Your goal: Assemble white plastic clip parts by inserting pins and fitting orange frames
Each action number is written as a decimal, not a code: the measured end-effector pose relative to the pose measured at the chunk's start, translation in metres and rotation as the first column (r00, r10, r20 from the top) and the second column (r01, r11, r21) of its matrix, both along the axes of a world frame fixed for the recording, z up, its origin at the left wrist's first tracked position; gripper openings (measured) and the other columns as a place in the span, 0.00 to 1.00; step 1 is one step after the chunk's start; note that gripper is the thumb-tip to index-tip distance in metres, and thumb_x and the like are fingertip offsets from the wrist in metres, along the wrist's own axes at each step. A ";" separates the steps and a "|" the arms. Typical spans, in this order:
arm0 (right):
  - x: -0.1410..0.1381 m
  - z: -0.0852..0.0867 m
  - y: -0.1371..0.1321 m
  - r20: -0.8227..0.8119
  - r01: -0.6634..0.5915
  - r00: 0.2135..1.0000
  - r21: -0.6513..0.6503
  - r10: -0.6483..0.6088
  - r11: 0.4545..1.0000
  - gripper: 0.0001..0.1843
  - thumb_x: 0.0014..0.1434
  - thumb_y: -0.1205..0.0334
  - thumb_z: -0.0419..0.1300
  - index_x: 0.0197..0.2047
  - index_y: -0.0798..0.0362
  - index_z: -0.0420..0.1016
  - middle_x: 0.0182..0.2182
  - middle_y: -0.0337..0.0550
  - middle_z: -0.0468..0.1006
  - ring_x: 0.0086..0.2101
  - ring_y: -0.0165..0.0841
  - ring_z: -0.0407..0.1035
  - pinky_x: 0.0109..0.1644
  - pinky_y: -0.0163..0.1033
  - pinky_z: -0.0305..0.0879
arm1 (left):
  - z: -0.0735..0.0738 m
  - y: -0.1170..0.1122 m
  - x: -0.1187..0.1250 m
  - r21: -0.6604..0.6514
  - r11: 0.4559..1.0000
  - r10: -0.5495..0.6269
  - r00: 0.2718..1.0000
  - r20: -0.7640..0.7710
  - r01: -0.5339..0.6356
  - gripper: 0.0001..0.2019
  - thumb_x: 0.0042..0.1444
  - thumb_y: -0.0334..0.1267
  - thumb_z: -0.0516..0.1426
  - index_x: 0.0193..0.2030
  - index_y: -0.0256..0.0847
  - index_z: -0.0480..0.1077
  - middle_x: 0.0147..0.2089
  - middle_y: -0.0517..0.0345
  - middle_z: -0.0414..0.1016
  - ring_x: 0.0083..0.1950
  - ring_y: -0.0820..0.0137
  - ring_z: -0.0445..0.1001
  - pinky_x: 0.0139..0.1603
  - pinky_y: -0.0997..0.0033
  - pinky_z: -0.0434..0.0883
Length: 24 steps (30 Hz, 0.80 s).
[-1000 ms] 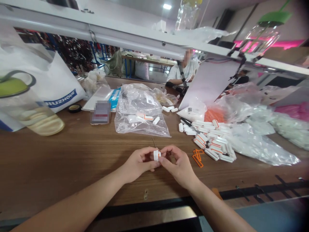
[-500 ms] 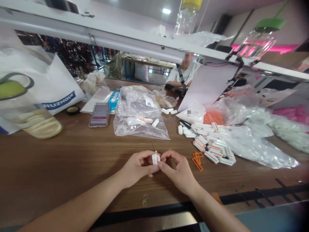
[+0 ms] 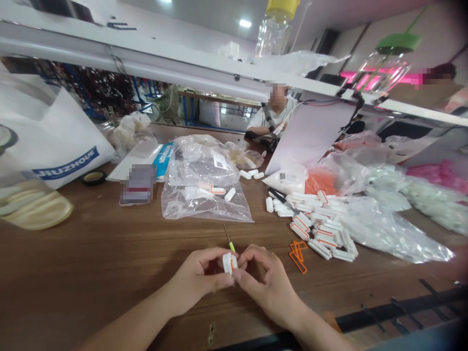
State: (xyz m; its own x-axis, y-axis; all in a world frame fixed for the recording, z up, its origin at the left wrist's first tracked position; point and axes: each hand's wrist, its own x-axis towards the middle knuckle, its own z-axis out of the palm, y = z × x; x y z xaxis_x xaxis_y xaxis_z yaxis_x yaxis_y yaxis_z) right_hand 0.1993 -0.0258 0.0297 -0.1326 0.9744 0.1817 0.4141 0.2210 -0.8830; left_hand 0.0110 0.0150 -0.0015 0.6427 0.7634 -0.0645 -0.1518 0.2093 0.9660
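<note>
Between my two hands is a small white plastic piece with an orange strip (image 3: 229, 263). My left hand (image 3: 199, 279) pinches it from the left with thumb and fingers. My right hand (image 3: 265, 279) grips its right side, fingertips pressed near the orange part. Just beyond my fingers a screwdriver (image 3: 231, 244) with a yellow-green handle lies on the wooden table (image 3: 120, 273), its lower end hidden by my hands. To the right lie several thin orange rectangular frames (image 3: 299, 256). Behind them is a pile of white pieces (image 3: 325, 231), some with orange edging.
A clear plastic bag (image 3: 204, 204) with a few white pieces lies ahead, a phone (image 3: 138, 185) and black tape roll (image 3: 94, 177) left of it. Black tweezers (image 3: 281, 199) rest on the pile, beside plastic bags (image 3: 398, 234). Another person (image 3: 272, 117) sits across the table.
The view has shifted, so the table things and my hands sit lower in the picture. Both hands still hold the white piece, which has turned slightly; more of the screwdriver handle shows.
</note>
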 end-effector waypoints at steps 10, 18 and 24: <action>0.002 -0.002 0.001 0.056 0.020 0.998 0.006 -0.020 1.000 0.06 0.57 0.61 0.62 0.29 0.51 0.73 0.27 0.38 0.75 0.31 0.32 0.68 0.41 0.40 0.61 | -0.003 0.000 -0.002 -0.027 0.999 -0.046 0.999 0.022 0.047 0.18 0.57 0.45 0.63 0.52 0.40 0.74 0.38 0.54 0.73 0.36 0.70 0.72 0.29 0.76 0.72; 0.003 -0.007 0.002 0.134 0.020 0.991 0.047 -0.026 0.999 0.07 0.59 0.59 0.62 0.29 0.50 0.74 0.27 0.37 0.75 0.32 0.33 0.69 0.42 0.41 0.60 | 0.003 -0.001 0.004 0.013 1.000 0.000 1.000 0.024 -0.001 0.17 0.59 0.48 0.61 0.45 0.36 0.74 0.37 0.52 0.73 0.37 0.70 0.73 0.29 0.77 0.72; 0.005 -0.011 0.005 0.159 -0.009 0.987 0.044 0.002 0.999 0.06 0.60 0.57 0.62 0.33 0.49 0.74 0.30 0.39 0.75 0.34 0.35 0.69 0.42 0.41 0.62 | 0.004 -0.002 0.008 0.021 0.999 0.048 0.998 0.038 -0.049 0.17 0.60 0.48 0.59 0.46 0.35 0.73 0.43 0.49 0.75 0.37 0.72 0.72 0.29 0.77 0.71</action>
State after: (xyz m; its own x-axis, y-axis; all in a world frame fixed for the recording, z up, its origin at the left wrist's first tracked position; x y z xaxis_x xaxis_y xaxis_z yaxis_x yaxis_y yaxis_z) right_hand 0.2041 -0.0212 0.0190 -0.1685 0.9649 0.2013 0.5474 0.2615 -0.7950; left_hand 0.0188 0.0128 0.0022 0.6065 0.7947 -0.0237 -0.1977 0.1796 0.9637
